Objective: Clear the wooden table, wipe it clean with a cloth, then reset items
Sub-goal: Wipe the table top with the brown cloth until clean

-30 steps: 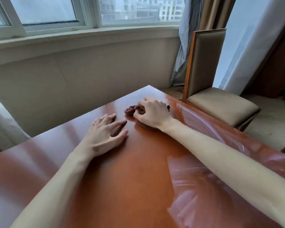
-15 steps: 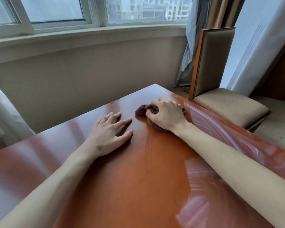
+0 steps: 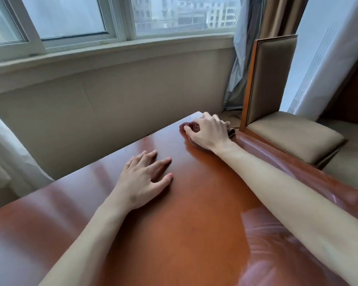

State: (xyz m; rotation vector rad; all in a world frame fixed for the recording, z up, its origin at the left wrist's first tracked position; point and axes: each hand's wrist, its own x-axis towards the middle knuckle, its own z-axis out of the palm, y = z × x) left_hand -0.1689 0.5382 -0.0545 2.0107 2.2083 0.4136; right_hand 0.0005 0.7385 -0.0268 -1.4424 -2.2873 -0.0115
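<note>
The glossy reddish-brown wooden table (image 3: pixel 194 223) fills the lower part of the head view. At its far right corner my right hand (image 3: pixel 208 132) grips a bunched dark brown cloth (image 3: pixel 191 127) and presses it onto the wood. Most of the cloth is hidden under my palm; a dark bit shows past my fingers at the table's right edge. My left hand (image 3: pixel 144 178) lies flat on the tabletop nearer to me, fingers spread and straight, holding nothing.
A tan upholstered chair (image 3: pixel 287 133) with a wooden frame stands against the table's right side. A beige wall (image 3: pixel 112 104) under a window runs behind the table's far edge. Curtains (image 3: pixel 242 58) hang at the back right, white fabric at the far left.
My right hand has slid the cloth away from me toward the table's far right corner. My left hand has stayed flat in about the same spot.
</note>
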